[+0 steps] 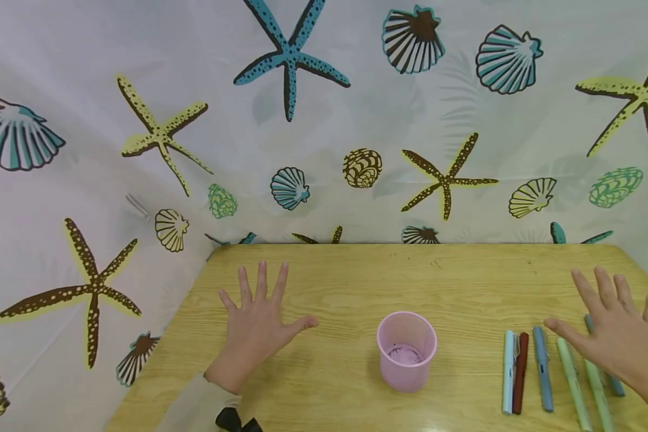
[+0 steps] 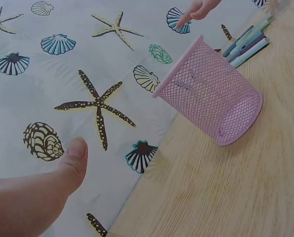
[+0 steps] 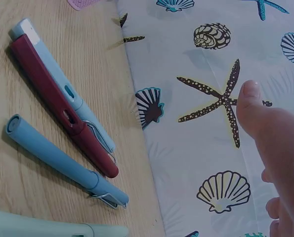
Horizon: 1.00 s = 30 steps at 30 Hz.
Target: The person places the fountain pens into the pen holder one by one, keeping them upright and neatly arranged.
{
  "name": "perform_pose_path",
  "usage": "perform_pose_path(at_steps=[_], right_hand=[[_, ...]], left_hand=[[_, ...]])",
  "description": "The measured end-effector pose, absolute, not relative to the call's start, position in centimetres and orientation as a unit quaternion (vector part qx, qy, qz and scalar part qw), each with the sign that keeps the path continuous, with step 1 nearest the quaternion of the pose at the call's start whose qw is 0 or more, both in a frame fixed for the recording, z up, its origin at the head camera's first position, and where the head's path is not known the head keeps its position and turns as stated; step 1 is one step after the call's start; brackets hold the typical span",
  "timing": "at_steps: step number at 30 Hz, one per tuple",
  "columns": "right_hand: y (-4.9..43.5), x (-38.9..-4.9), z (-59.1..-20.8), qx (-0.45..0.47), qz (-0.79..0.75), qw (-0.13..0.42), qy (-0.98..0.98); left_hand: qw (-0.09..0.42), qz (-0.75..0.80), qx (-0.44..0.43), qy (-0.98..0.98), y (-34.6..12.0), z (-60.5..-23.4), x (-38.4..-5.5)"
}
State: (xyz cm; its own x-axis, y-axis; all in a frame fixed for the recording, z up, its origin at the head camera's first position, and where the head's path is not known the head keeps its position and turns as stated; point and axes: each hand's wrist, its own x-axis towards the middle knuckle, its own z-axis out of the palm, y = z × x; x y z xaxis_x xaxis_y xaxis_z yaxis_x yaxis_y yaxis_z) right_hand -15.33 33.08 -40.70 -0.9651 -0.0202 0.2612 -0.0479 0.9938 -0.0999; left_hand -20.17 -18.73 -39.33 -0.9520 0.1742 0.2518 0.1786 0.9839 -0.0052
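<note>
While the left hand (image 1: 260, 330) and right hand (image 1: 621, 336) hang empty, fingers spread apart, the pink mesh pen cup (image 1: 405, 378) stands upright on the wooden table (image 1: 324, 282) between them, left of 6 pens (image 1: 571, 375); a careless knuckle could, I'd guess, tip it or start pens rolling.

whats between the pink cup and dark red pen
In the head view, the light blue pen, beside the dark red pen; bare tabletop separates it from the pink cup.
</note>
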Motion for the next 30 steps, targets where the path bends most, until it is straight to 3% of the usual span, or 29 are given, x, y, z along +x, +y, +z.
perform_pose_path(at_steps=[11,26,30], right_hand=[[33.5,-15.1,-40.6,0.036,0.058,0.152,-0.986],[34.6,-14.9,-39.8,0.058,0.125,0.331,-0.933],[35.1,-14.6,-39.6,0.048,0.13,0.348,-0.927]], left_hand=[[0.124,-0.029,-0.107,-0.986,-18.2,-39.1,-19.7],[0.137,-0.134,-0.104,-0.976,-16.0,-38.5,-18.9],[0.128,-0.191,-0.121,-0.966,-15.0,-39.0,-18.8]])
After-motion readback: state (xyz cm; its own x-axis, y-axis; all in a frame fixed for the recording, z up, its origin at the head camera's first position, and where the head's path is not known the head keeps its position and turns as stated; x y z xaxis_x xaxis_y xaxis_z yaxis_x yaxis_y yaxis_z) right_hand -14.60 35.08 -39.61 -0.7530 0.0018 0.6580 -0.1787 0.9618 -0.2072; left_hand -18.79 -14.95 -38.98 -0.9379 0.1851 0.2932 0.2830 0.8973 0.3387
